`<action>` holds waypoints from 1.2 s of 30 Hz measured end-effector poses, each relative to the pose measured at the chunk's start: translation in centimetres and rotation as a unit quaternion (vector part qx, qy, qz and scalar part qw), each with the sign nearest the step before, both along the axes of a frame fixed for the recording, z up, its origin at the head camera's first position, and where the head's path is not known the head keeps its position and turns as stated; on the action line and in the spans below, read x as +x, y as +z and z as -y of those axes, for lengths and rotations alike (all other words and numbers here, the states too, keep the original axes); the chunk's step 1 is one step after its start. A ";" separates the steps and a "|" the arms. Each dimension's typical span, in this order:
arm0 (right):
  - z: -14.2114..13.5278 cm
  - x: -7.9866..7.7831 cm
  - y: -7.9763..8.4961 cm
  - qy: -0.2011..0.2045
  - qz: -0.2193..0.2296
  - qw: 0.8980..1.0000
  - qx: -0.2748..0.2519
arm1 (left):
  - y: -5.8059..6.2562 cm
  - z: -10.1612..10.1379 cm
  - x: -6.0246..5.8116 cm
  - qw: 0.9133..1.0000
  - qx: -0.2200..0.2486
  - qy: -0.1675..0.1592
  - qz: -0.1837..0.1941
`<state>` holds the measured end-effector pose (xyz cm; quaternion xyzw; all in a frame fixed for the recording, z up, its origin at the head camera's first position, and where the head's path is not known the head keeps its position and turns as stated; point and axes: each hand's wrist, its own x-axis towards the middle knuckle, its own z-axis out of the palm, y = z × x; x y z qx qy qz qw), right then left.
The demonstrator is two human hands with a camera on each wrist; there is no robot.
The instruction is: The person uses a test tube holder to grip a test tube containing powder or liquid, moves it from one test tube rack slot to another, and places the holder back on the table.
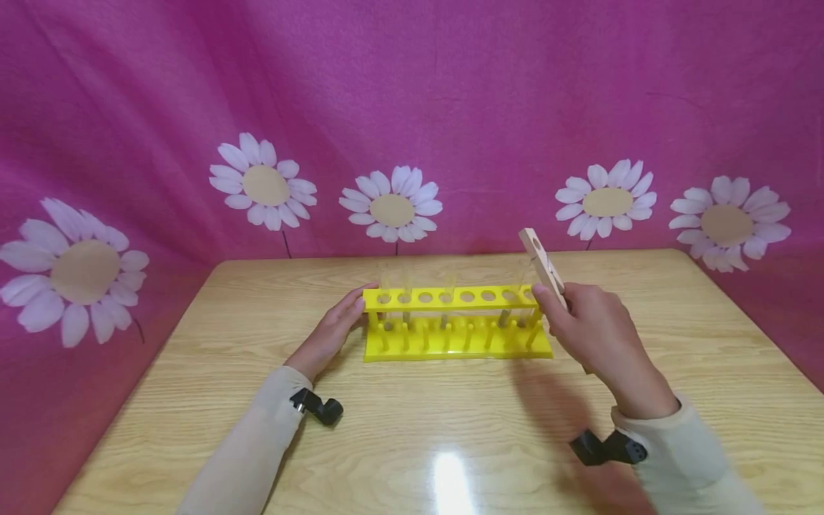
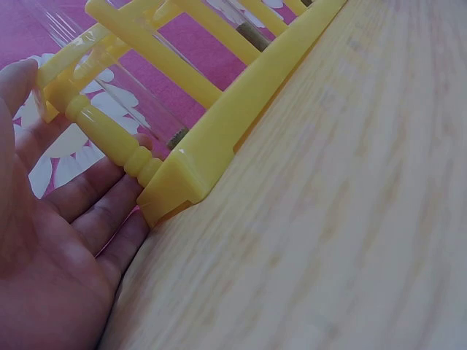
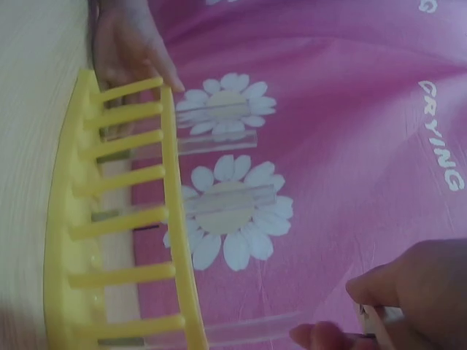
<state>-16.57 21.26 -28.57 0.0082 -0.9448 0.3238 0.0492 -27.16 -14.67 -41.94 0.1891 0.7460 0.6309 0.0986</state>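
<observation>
Item: 1 yellow rack [image 1: 457, 306], set lengthwise across the wooden table [image 1: 418, 408], in front of the person and between the hands. Its upper bar has 8 holes, with 8 pegs [image 1: 469, 336] along the near side of the base.

Contents: apparently 5 clear test tubes [image 3: 233, 142], 2 at the left end, 1 near the middle, 2 at the right end. The holes presumably serve to keep them upright and apart; dark matter shows at the bottoms, its nature unclear.

Left hand [image 1: 331, 332]: closed around the rack's left end, thumb at the upper bar, fingers behind the end post. Probable reason: to steady a light stand.

Right hand [image 1: 595, 329]: clamped on 1 wooden clamp [image 1: 546, 266], thumb along the shaft, at the rack's right end. The clamp slants up and away, its far end above the bar, perhaps held so to keep the fingers off the glass. Whether its jaws meet a tube cannot be told; the tube there partly overlaps it in the head view.

Backdrop: pink cloth [image 1: 489, 107] printed with daisies [image 1: 391, 209].
</observation>
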 end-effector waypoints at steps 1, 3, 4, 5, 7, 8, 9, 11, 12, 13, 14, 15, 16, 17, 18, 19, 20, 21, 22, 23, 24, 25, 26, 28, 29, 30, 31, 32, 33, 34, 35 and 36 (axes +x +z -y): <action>0.2 -0.1 0.0 0.002 -0.004 1.000 0.001 | 0.0 0.0 0.0 1.000 0.000 0.000 0.000; 0.7 -0.2 0.1 0.005 -0.012 1.000 0.006 | 0.1 0.0 0.1 1.000 -0.002 0.000 0.003; 0.9 -0.3 0.2 0.007 -0.017 1.000 0.010 | 0.2 0.0 0.1 1.000 -0.006 0.004 0.006; 1.1 -0.4 0.2 0.008 -0.019 1.000 0.012 | 0.2 0.0 0.1 1.000 -0.008 0.005 0.008; 1.5 -0.5 0.3 0.012 -0.019 1.000 0.012 | 0.2 -0.1 0.1 1.000 -0.006 0.006 0.011; 1.7 -0.6 0.3 0.015 -0.021 1.000 0.013 | 0.2 -0.1 0.1 1.000 -0.007 0.007 0.013; 1.8 -0.6 0.3 0.019 -0.022 1.000 0.013 | 0.2 -0.1 0.1 1.000 -0.005 0.008 0.015; 2.2 -0.7 0.4 0.025 -0.022 0.999 0.009 | 0.2 -0.1 0.1 1.000 -0.001 0.006 0.016; 2.4 -0.8 0.3 0.029 -0.026 0.999 0.008 | 0.2 -0.1 0.1 1.000 0.002 0.005 0.016; 2.6 -0.8 0.3 0.032 -0.027 0.999 0.006 | 0.2 -0.1 0.1 1.000 0.003 0.003 0.016; 2.8 -0.9 0.3 0.035 -0.028 0.999 0.005 | 0.2 -0.1 0.1 1.000 0.004 0.002 0.017; 3.0 -1.0 0.3 0.036 -0.029 0.999 0.003 | 0.2 0.0 0.1 1.000 0.006 0.000 0.016; 3.2 -1.1 0.3 0.038 -0.029 0.999 0.002 | 0.2 0.0 0.1 1.000 0.007 -0.001 0.016; 3.3 -1.1 0.3 0.039 -0.030 0.999 0.004 | 0.2 0.0 0.1 1.000 0.007 -0.002 0.016; 3.5 -1.2 0.3 0.040 -0.029 0.999 0.005 | 0.2 0.0 0.1 1.000 0.008 -0.003 0.016; 3.7 -1.3 0.3 0.040 -0.027 0.999 0.003 | 0.2 0.0 0.1 1.000 0.008 -0.003 0.016; 3.9 -1.3 0.3 0.041 -0.027 0.999 0.003 | 0.2 0.0 0.1 1.000 0.008 -0.002 0.016; 4.1 -1.4 0.4 0.042 -0.026 0.999 0.002 | 0.2 0.1 0.1 1.000 0.008 -0.002 0.016; 4.2 -1.4 0.4 0.042 -0.026 0.999 0.003 | 0.2 0.1 0.1 1.000 0.010 -0.002 0.015; 4.3 -1.5 0.4 0.043 -0.025 0.999 0.002 | 0.2 0.1 0.1 1.000 0.011 -0.002 0.014; 4.5 -1.5 0.5 0.044 -0.022 0.999 0.000 | 0.1 0.1 0.1 1.000 0.012 -0.002 0.013; 4.6 -1.6 0.5 0.043 -0.019 0.999 -0.002 | 0.1 0.1 0.1 1.000 0.013 -0.003 0.012; 4.7 -1.7 0.5 0.043 -0.016 0.999 -0.001 | 0.1 0.1 0.1 1.000 0.014 -0.003 0.011; 5.0 -1.8 0.6 0.041 -0.012 0.999 0.001 | 0.1 0.1 0.0 1.000 0.017 -0.005 0.008; 5.1 -1.9 0.6 0.041 -0.011 0.999 0.001 | 0.0 0.1 0.0 1.000 0.016 -0.004 0.008; 5.3 -2.0 0.6 0.040 -0.008 0.999 0.001 | 0.0 0.1 0.0 1.000 0.015 -0.004 0.008; 5.4 -2.0 0.6 0.040 -0.007 0.999 0.001 | 0.0 0.1 0.0 1.000 0.015 -0.003 0.007; 5.5 -2.1 0.7 0.040 -0.009 0.999 0.003 | 0.0 0.1 0.0 1.000 0.014 -0.003 0.007; 5.6 -2.1 0.7 0.041 -0.011 0.999 0.003 | 0.0 0.1 0.0 1.000 0.014 -0.003 0.007; 5.8 -2.2 0.7 0.041 -0.011 0.999 0.003 | 0.0 0.1 0.0 1.000 0.013 -0.001 0.008; 5.9 -2.2 0.8 0.042 -0.012 0.999 0.003 | 0.0 0.1 0.0 1.000 0.013 -0.001 0.008; 6.1 -2.2 0.8 0.042 -0.013 0.999 0.004 | 0.0 0.1 0.0 1.000 0.014 -0.002 0.007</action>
